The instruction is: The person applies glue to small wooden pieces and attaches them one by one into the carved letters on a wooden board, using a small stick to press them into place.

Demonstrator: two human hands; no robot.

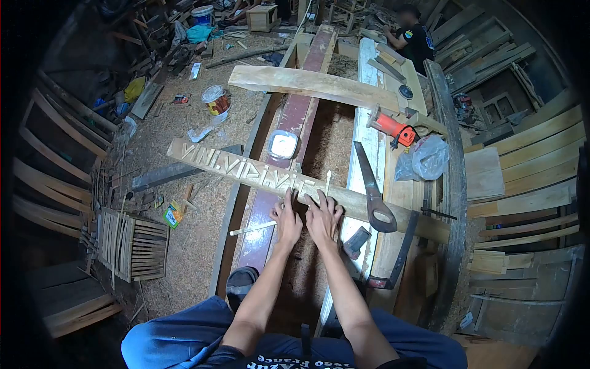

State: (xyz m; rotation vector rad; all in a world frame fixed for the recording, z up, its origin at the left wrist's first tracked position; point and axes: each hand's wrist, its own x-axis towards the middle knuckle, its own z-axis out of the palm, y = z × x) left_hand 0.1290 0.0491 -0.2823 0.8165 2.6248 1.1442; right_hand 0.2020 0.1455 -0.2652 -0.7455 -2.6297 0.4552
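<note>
A long wooden board (246,175) lies crosswise before me, with raised pale letters (215,158) along its left part. My left hand (287,220) is at the board's near edge, its fingers bent beneath the last letters; what they pinch is too small to make out. Close beside it, my right hand (324,220) rests its curled fingers on the board. A thin pale stick (329,181) with a pointed tip sticks up from between the right fingers. Another pale strip (253,229) lies by my left hand. A handsaw (372,190) lies over the board to the right.
A white tub (283,145) stands on the purple beam (299,117). Beyond are another plank (307,83) and an orange power tool (393,128). A plastic bag (425,158), a dark block (356,241) and a hammer-like tool (402,252) lie right. A person (415,38) sits behind.
</note>
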